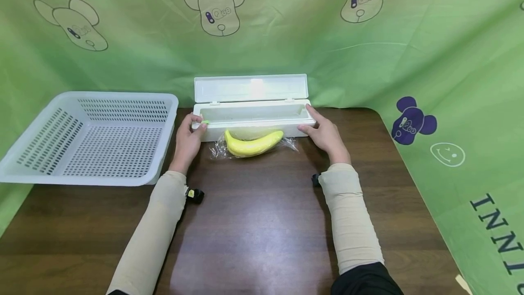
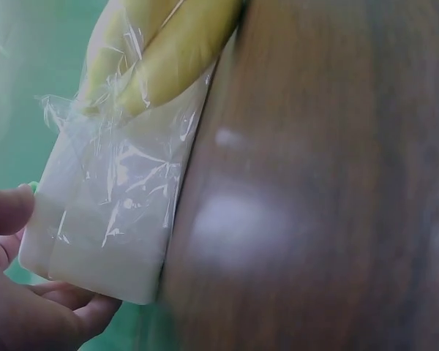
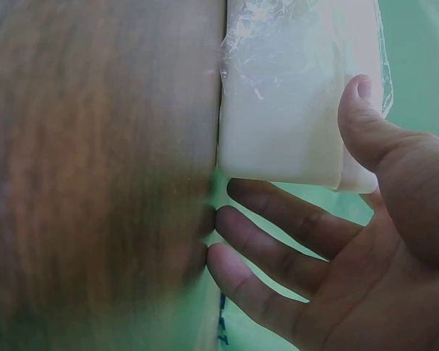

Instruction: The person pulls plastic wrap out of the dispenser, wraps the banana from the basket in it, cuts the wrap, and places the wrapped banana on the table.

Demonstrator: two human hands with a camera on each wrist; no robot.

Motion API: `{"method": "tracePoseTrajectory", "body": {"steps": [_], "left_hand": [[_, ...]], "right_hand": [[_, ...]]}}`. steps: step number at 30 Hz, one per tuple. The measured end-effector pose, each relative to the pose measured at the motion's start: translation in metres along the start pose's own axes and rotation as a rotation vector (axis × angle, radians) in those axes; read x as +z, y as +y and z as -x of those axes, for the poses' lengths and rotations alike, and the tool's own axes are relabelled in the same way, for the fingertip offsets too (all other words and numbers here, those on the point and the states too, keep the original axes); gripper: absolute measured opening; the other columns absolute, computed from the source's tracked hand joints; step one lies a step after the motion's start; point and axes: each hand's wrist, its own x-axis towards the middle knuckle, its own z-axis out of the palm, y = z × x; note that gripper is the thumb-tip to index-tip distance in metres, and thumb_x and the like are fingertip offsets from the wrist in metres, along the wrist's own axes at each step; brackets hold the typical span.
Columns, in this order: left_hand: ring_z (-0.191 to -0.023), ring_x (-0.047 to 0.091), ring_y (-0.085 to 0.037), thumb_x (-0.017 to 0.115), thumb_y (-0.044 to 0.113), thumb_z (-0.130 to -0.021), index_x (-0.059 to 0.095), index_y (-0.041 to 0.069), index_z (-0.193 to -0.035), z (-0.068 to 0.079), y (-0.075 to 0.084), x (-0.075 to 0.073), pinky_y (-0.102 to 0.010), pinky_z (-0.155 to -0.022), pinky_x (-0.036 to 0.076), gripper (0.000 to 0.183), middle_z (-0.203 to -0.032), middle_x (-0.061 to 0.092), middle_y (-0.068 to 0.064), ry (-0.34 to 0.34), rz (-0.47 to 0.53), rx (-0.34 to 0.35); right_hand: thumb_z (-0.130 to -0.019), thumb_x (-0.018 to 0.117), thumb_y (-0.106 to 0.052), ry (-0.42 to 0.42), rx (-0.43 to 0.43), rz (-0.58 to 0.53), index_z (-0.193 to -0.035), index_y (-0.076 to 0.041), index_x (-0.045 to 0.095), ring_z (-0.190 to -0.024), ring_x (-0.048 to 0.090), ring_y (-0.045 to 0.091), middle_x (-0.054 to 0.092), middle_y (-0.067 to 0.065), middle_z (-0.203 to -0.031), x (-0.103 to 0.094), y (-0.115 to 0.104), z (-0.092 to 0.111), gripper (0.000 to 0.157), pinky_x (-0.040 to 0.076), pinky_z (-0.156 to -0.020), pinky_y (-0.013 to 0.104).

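Open box [image 1: 250,126], upper middle of the frame
My left hand [image 1: 189,140] grips its left end, fingers bent; my right hand [image 1: 326,134], fingers straight, touches the other. The wrapped banana [image 1: 254,146] lies just before it, mid-frame.

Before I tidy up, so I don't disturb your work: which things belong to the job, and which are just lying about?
Likely the job:
white box, lid open, left hand and right hand at its ends
banana and clear plastic, directly in front

Likely lying about:
white basket, at left, untouched
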Motion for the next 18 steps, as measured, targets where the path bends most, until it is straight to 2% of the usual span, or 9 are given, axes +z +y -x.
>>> {"method": "tracePoseTrajectory", "body": {"steps": [3,6,9,11,12,14,18], "left_hand": [[-0.101,0.05,-0.028,0.062,0.007,-0.099,0.054,0.002,-0.107,0.001,-0.0008,0.0002,-0.039,-0.087,0.039,0.013,-0.139,0.055,-0.015,0.006,0.03,-0.003],[-0.12,0.049,-0.028,0.061,0.005,-0.099,0.054,0.002,-0.105,0.0019,-0.0018,-0.001,-0.04,-0.099,0.038,0.01,-0.15,0.048,-0.015,0.013,0.053,-0.003],[-0.138,0.04,-0.025,0.06,0.002,-0.099,0.054,0.001,-0.103,0.0017,-0.0042,-0.0014,-0.04,-0.111,0.033,0.008,-0.151,0.047,-0.018,0.026,0.091,0.007],[-0.142,0.037,-0.025,0.06,0.001,-0.099,0.054,0.002,-0.103,0.001,-0.0063,-0.0012,-0.04,-0.113,0.031,0.007,-0.15,0.047,-0.019,0.036,0.115,0.016],[-0.143,0.037,-0.026,0.059,0.0,-0.099,0.054,0.001,-0.102,0.0025,-0.0024,-0.0019,-0.04,-0.114,0.031,0.006,-0.149,0.047,-0.02,0.037,0.131,0.014],[-0.141,0.039,-0.025,0.058,-0.001,-0.099,0.054,0.002,-0.102,0.0021,-0.0041,-0.0007,-0.038,-0.113,0.032,0.006,-0.147,0.049,-0.02,0.056,0.179,0.021],[-0.138,0.044,-0.028,0.055,-0.006,-0.099,0.052,0.001,-0.099,0.0021,-0.005,0.0027,-0.034,-0.111,0.035,0.007,-0.142,0.051,-0.024,0.1,0.326,0.02]], "right_hand": [[-0.098,0.063,-0.048,-0.002,0.0,0.0,-0.16,-0.039,0.023,-0.145,0.027,0.045,0.028,0.018,-0.161,-0.0006,0.0,0.0003,0.075,0.023,-0.115,0.059],[-0.097,0.064,-0.047,-0.006,0.005,-0.004,-0.16,-0.04,0.023,-0.145,0.027,0.044,0.028,0.017,-0.161,0.0011,0.0004,0.0008,0.075,0.023,-0.115,0.059],[-0.097,0.064,-0.048,-0.013,0.006,-0.004,-0.16,-0.04,0.022,-0.145,0.026,0.044,0.027,0.017,-0.161,0.0022,0.0004,0.0008,0.076,0.023,-0.115,0.059],[-0.098,0.063,-0.048,-0.015,0.003,0.0,-0.16,-0.039,0.021,-0.145,0.026,0.045,0.027,0.018,-0.161,0.0023,-0.0003,0.0009,0.076,0.022,-0.115,0.059],[-0.098,0.063,-0.048,-0.015,0.001,0.002,-0.16,-0.039,0.021,-0.145,0.026,0.045,0.027,0.018,-0.161,0.0021,-0.0007,0.0009,0.076,0.022,-0.115,0.06],[-0.098,0.062,-0.049,-0.02,-0.002,0.008,-0.16,-0.039,0.02,-0.144,0.026,0.046,0.026,0.019,-0.161,0.0011,-0.0015,0.0007,0.076,0.022,-0.115,0.06],[-0.099,0.061,-0.049,-0.019,-0.014,0.024,-0.161,-0.037,0.019,-0.144,0.026,0.047,0.026,0.021,-0.161,-0.0013,-0.0018,0.0005,0.075,0.022,-0.115,0.06]]}}
